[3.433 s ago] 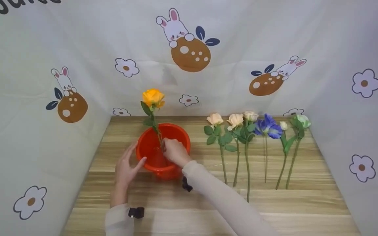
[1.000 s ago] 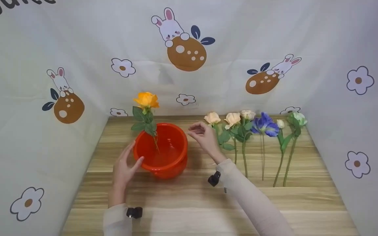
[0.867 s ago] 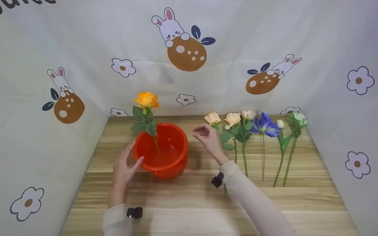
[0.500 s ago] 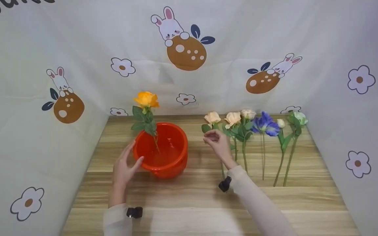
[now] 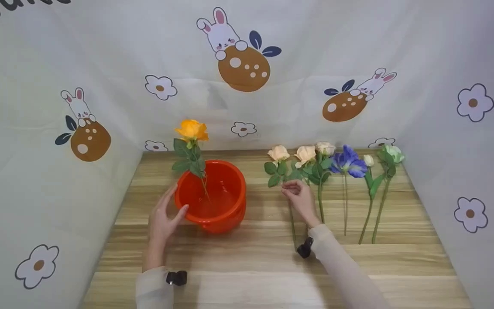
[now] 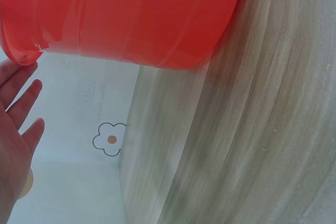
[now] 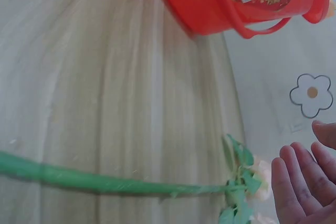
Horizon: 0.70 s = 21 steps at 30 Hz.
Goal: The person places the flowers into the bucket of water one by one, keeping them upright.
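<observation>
In the head view my left hand (image 5: 164,221) has its fingers and thumb spread at the near left rim of a red bucket (image 5: 233,216); the left wrist view shows the fingertips right at the rim. A yellow rose (image 5: 192,131) leans in the bucket, its bloom above the far left rim. My right hand (image 5: 300,197) hovers over the stem of the leftmost peach rose (image 5: 278,153), thumb and fingers loosely bent. In the right wrist view a green stem (image 7: 105,183) lies on the table, apart from the fingers (image 7: 302,174), which hold nothing.
Right of that rose lie another peach rose (image 5: 306,155), a pale rose (image 5: 325,148), a blue-purple flower (image 5: 348,162), a white bud (image 5: 368,161) and a pale green flower (image 5: 393,153). Printed cloth (image 5: 298,103) walls the wooden table (image 5: 247,274) at the back and sides.
My right hand has let go of the yellow rose, left the bucket, and moved right and nearer to the leftmost peach rose. The yellow rose now leans by itself. My left hand stays at the rim.
</observation>
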Each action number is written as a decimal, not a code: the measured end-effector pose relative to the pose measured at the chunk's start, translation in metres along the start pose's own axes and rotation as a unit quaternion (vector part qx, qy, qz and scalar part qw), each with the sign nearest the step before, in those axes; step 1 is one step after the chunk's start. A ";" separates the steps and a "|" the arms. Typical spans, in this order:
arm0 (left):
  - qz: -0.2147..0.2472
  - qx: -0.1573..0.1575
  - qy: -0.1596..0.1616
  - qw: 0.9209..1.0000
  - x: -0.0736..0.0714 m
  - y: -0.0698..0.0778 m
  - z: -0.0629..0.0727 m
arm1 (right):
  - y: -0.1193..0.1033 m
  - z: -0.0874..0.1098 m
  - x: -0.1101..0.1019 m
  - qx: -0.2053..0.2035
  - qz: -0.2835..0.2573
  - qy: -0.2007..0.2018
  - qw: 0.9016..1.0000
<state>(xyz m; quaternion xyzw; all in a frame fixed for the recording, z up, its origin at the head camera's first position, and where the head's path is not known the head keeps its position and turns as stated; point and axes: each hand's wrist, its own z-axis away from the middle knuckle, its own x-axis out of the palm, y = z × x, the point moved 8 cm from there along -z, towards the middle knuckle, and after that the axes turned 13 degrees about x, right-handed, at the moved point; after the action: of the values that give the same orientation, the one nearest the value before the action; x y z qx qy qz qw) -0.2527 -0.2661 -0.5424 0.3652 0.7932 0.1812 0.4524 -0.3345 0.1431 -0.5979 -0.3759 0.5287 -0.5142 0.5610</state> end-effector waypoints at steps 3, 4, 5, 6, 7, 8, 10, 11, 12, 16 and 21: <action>0.000 -0.010 -0.006 1.000 0.001 -0.001 0.001 | 0.013 -0.002 -0.005 0.010 -0.002 0.003 1.000; -0.001 -0.012 -0.007 1.000 0.001 -0.002 0.001 | 0.017 -0.003 -0.006 0.012 -0.007 0.002 1.000; 0.000 -0.014 -0.008 1.000 0.001 -0.002 0.001 | 0.020 -0.003 -0.008 0.013 -0.014 0.001 1.000; 0.000 -0.015 -0.008 1.000 0.002 -0.002 0.001 | 0.023 -0.003 -0.009 0.013 -0.020 -0.002 1.000; 0.000 -0.016 -0.009 1.000 0.002 -0.002 0.001 | 0.026 -0.003 -0.010 0.015 -0.027 -0.004 1.000; 0.000 -0.016 -0.009 1.000 0.002 -0.002 0.001 | 0.029 -0.003 -0.011 0.018 -0.030 -0.002 0.999; 0.002 -0.017 -0.009 1.000 0.001 -0.002 0.001 | 0.034 -0.003 -0.014 0.026 -0.031 0.003 0.999; 0.002 -0.017 -0.010 1.000 0.001 -0.003 0.001 | 0.037 -0.003 -0.015 0.033 -0.028 0.006 0.999; 0.003 -0.017 -0.010 1.000 0.001 -0.003 0.000 | 0.040 -0.003 -0.016 0.042 -0.024 0.009 0.999; 0.004 -0.018 -0.010 1.000 0.001 -0.003 0.000 | 0.051 -0.004 -0.018 0.077 -0.013 0.011 0.997; -0.001 -0.008 -0.002 1.000 0.000 -0.001 0.000 | 0.059 -0.006 -0.016 0.108 -0.016 -0.001 0.994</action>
<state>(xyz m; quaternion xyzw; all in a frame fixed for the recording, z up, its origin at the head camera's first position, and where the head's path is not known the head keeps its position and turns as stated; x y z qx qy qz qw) -0.2530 -0.2668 -0.5435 0.3610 0.7913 0.1864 0.4569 -0.3283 0.1707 -0.6527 -0.3218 0.4639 -0.5766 0.5905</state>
